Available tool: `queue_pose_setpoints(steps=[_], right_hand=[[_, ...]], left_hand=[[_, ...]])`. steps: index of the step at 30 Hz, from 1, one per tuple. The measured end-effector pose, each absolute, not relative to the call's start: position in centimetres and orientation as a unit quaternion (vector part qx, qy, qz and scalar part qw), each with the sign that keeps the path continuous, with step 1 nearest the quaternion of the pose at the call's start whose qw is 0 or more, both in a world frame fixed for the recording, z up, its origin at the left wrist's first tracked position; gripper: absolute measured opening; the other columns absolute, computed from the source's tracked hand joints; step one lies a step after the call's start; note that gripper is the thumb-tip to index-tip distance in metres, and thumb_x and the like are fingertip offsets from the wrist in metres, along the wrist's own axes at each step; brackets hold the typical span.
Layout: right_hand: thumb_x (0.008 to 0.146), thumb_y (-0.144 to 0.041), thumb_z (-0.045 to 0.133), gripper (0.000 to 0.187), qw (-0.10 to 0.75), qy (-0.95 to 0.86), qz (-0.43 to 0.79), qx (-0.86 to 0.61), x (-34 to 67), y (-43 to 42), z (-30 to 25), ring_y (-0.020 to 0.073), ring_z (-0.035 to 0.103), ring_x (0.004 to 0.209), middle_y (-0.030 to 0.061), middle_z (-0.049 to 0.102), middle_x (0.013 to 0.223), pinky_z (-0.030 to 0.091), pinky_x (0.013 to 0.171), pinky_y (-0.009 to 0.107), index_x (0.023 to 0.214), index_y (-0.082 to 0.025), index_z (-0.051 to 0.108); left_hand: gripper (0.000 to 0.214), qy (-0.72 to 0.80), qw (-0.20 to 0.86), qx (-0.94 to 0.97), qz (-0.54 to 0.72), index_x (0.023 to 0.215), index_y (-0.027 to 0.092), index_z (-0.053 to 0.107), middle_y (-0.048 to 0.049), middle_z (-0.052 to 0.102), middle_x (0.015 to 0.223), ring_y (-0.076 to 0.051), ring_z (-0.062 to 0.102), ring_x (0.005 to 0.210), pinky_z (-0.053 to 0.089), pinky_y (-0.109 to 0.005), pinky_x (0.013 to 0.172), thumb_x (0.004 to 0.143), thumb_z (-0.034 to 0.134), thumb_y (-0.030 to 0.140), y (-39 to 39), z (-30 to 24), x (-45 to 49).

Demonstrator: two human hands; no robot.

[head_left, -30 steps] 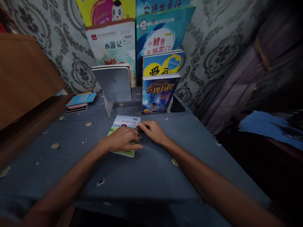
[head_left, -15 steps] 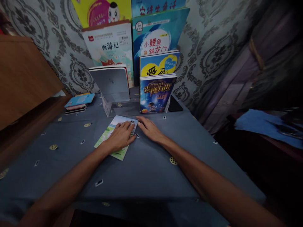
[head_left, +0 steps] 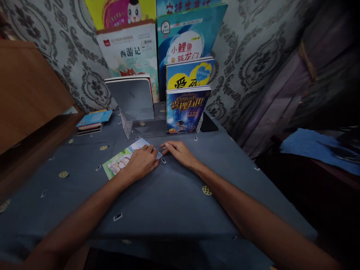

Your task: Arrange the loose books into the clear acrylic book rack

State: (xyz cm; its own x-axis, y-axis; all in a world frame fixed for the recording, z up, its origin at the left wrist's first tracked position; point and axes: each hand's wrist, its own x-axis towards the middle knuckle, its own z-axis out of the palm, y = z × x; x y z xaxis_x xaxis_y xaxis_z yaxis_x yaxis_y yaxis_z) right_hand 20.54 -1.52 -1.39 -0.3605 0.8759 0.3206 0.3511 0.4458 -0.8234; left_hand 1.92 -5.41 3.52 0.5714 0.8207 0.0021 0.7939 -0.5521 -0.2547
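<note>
A thin children's book (head_left: pixel 119 162) with a green and pale-blue illustrated cover lies flat and slanted on the cloth-covered table. My left hand (head_left: pixel 142 162) rests over its right part, fingers bent and closed on the book near its edge; the hand hides much of the cover. Just past the book's right corner is my right hand (head_left: pixel 178 153), fingers loosely extended and holding nothing. Its fingertips are very near that corner; I cannot tell if they touch. Behind both hands a clear acrylic stand (head_left: pixel 128 127) holds upright books, among them a dark-blue one (head_left: pixel 184 112) in front.
Tall books, one white (head_left: pixel 132 48) and one teal (head_left: pixel 194 26), stand at the back against the patterned wall covering. A small stack of books (head_left: pixel 94 122) lies at the back left. A flat black object (head_left: pixel 208 123) sits right of the stand. Blue fabric (head_left: pixel 317 153) lies beyond the table's right edge.
The book has turned so that its lower end swung to the left. My left hand's fingers have bent from lying flat, and my right hand has shifted only slightly.
</note>
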Motion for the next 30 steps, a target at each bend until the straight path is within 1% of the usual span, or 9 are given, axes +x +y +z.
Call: queue_pose_setpoints(steps=[6,10,14,20,22,25,28,30], right_hand=[[0.099,-0.040,0.045,0.038,0.399,-0.739,0.338,-0.426,20.3,-2.0,-1.1,0.0219,0.072,0.083,0.0054,0.078,0.084,0.051,0.079,0.032,0.104,-0.017,0.074],[0.098,-0.045,0.046,0.039,0.414,-0.734,0.332,-0.424,20.2,-2.2,-1.0,0.0223,0.071,0.086,0.0065,0.078,0.088,0.051,0.081,0.034,0.104,-0.018,0.074],[0.098,-0.045,0.044,0.040,0.434,-0.730,0.325,-0.416,20.2,-2.1,-1.0,0.0226,0.071,0.090,0.0069,0.078,0.092,0.051,0.082,0.034,0.105,-0.018,0.073],[0.098,-0.043,0.044,0.039,0.453,-0.733,0.311,-0.400,20.0,-2.3,-0.9,0.0214,0.070,0.088,0.0058,0.078,0.090,0.050,0.083,0.033,0.102,-0.018,0.074],[0.099,-0.042,0.042,0.040,0.443,-0.743,0.304,-0.398,20.0,-2.5,-0.8,0.0209,0.070,0.087,0.0053,0.077,0.088,0.050,0.081,0.032,0.099,-0.018,0.074],[0.099,-0.040,0.041,0.040,0.406,-0.772,0.284,-0.398,19.9,-2.9,-0.5,0.0195,0.068,0.082,0.0047,0.076,0.084,0.048,0.078,0.030,0.089,-0.018,0.073],[0.100,-0.040,0.039,0.044,0.367,-0.803,0.247,-0.400,19.7,-3.3,-0.2,0.0175,0.064,0.076,0.0045,0.072,0.077,0.045,0.075,0.029,0.076,-0.018,0.068],[0.101,-0.039,0.037,0.045,0.346,-0.818,0.228,-0.398,19.6,-3.6,0.0,0.0160,0.061,0.071,0.0039,0.068,0.073,0.043,0.072,0.027,0.070,-0.019,0.063]], left_hand=[[0.032,-0.452,0.115,-0.882,0.065,0.106,0.013,0.066,-0.0134,0.065,0.104,-0.028,0.061,0.102,0.051,-0.035,0.077,0.100,0.042,0.033,-5.3,3.8,1.9],[0.035,-0.446,0.110,-0.886,0.058,0.100,0.013,0.068,-0.0126,0.065,0.101,-0.026,0.063,0.099,0.050,-0.035,0.076,0.101,0.038,0.030,-5.2,4.0,1.7],[0.036,-0.451,0.099,-0.886,0.055,0.096,0.013,0.069,-0.0117,0.066,0.098,-0.025,0.063,0.096,0.048,-0.033,0.074,0.101,0.037,0.029,-5.1,4.3,1.7],[0.036,-0.454,0.098,-0.884,0.057,0.097,0.014,0.069,-0.0114,0.066,0.099,-0.024,0.064,0.097,0.047,-0.031,0.074,0.102,0.037,0.030,-5.2,4.4,1.8],[0.035,-0.454,0.100,-0.884,0.056,0.097,0.014,0.069,-0.0117,0.066,0.100,-0.025,0.063,0.098,0.047,-0.031,0.075,0.101,0.038,0.030,-5.3,4.3,1.8],[0.033,-0.452,0.097,-0.885,0.056,0.100,0.014,0.069,-0.0121,0.066,0.102,-0.026,0.062,0.100,0.048,-0.033,0.076,0.100,0.041,0.031,-5.3,4.1,1.8],[0.032,-0.448,0.097,-0.887,0.055,0.102,0.014,0.069,-0.0129,0.066,0.104,-0.027,0.061,0.101,0.049,-0.035,0.076,0.099,0.042,0.032,-5.2,4.0,1.7],[0.033,-0.448,0.095,-0.887,0.053,0.101,0.014,0.069,-0.0129,0.066,0.103,-0.027,0.061,0.101,0.049,-0.036,0.076,0.099,0.043,0.032,-5.1,4.1,1.6]])
